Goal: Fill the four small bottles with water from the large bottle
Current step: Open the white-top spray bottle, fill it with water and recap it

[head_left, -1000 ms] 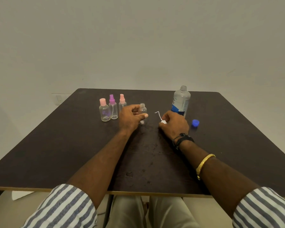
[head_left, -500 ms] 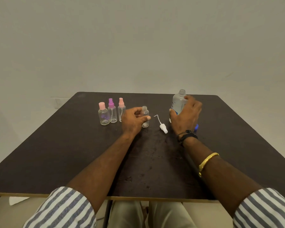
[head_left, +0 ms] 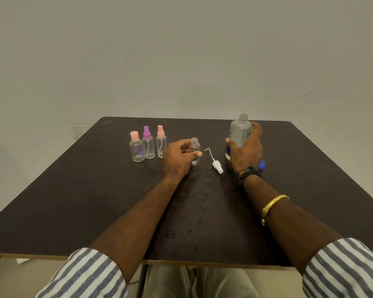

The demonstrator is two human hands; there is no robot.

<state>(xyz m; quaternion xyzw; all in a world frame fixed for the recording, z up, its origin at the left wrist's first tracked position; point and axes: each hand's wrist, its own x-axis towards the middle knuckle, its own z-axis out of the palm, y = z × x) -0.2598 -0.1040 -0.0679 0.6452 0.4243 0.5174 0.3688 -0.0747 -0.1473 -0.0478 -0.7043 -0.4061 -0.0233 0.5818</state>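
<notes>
Large bottle: the large bottle [head_left: 239,131] is upright at the far right of the table [head_left: 73,201], uncapped, clear, with a blue label low on its side; whether its base rests on the table I cannot tell.
Right hand: the right hand [head_left: 247,151] wraps round the large bottle's body, thumb on the near left side, fingers round the right.
Open small bottle: the open small bottle [head_left: 195,147] stands upright near the table's middle, without a top.
Left hand: the left hand [head_left: 178,158] curls round the open small bottle, thumb across its front.
White spray pump: the white spray pump [head_left: 217,165] lies on its side between the two hands, thin tube pointing away.
Blue cap: the blue cap [head_left: 261,165] lies just right of the right wrist, partly hidden.
Capped small bottles: the pink-capped bottle [head_left: 136,150], purple-sprayer bottle [head_left: 149,145] and pink-sprayer bottle [head_left: 160,143] stand in a row left of the left hand, all closed.
Wrist: a black band [head_left: 248,174] and a gold bracelet [head_left: 272,204] sit on the right forearm.
Sleeves: striped sleeves [head_left: 84,274] are pushed up both arms.
</notes>
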